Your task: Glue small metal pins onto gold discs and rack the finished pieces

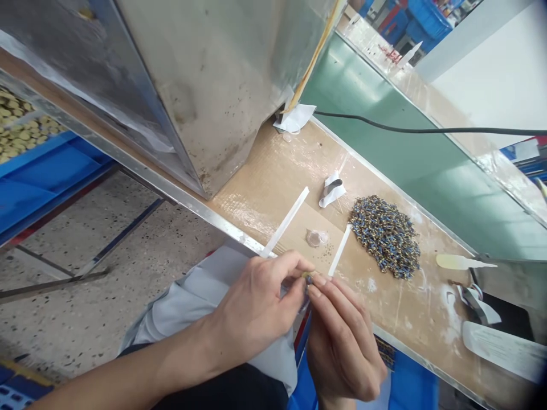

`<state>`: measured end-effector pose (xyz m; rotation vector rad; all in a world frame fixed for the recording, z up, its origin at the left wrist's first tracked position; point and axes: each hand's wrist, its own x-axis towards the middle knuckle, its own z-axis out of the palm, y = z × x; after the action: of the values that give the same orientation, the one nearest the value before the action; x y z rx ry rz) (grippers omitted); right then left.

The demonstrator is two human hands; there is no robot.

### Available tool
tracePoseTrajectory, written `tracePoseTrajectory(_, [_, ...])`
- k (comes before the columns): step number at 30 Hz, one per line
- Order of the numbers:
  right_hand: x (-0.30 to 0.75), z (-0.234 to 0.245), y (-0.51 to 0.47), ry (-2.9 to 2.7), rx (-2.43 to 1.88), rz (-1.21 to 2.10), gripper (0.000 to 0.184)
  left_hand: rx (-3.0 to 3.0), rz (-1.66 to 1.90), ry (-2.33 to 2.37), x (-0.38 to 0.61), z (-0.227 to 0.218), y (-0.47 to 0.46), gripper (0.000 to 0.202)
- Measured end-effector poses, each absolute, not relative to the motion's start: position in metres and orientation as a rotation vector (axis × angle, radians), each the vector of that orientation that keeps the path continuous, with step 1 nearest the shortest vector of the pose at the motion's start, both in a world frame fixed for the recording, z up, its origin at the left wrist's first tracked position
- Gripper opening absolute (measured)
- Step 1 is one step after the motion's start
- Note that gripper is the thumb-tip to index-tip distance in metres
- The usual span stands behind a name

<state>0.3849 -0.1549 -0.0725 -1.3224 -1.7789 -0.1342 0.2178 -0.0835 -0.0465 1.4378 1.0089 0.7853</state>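
My left hand and my right hand meet at the table's front edge, fingertips pinched together. Between them is a tiny blue and gold-coloured piece, mostly covered by the fingers; its exact kind is too small to tell. Both hands grip it. Just beyond the fingertips lies a small clear round dish, with tiny gold-coloured bits scattered beside it. To the right of these rises a pile of small blue and gold-coloured parts.
A large metal box stands on the left of the table. A squeeze bottle with pale yellow liquid lies at the right. White paper with a dark strip sits behind the dish. A black cable crosses before the green panel.
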Motion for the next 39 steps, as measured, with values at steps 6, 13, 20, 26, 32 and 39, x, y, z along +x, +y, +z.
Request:
tracePoseTrajectory(6, [0.383,-0.073,-0.156,-1.786,-1.314,-0.142,0.054,1.397,0.802,0.999,0.218,-0.047,-0.086,0.024])
tracePoseTrajectory(13, [0.385,-0.072,-0.157,-1.542,-1.379,0.096,0.042,1.418,0.697,0.988,0.210,-0.046,-0.080,0.024])
tracePoseTrajectory(20, [0.394,-0.063,-0.153,-1.376,-1.599,0.549,0.012,1.458,0.619,0.966,0.209,-0.043,-0.079,0.017])
tracePoseTrajectory(26, [0.398,-0.063,-0.152,-1.366,-1.525,0.729,0.013,1.416,0.591,0.960,0.207,-0.042,-0.079,0.016])
tracePoseTrajectory(32, [0.402,-0.064,-0.155,-1.293,-1.475,0.846,0.011,1.440,0.580,1.005,0.206,-0.049,-0.084,0.014])
tracePoseTrajectory(39, [0.404,-0.066,-0.159,-1.137,-1.401,0.987,0.007,1.538,0.559,1.020,0.216,-0.045,-0.088,0.017])
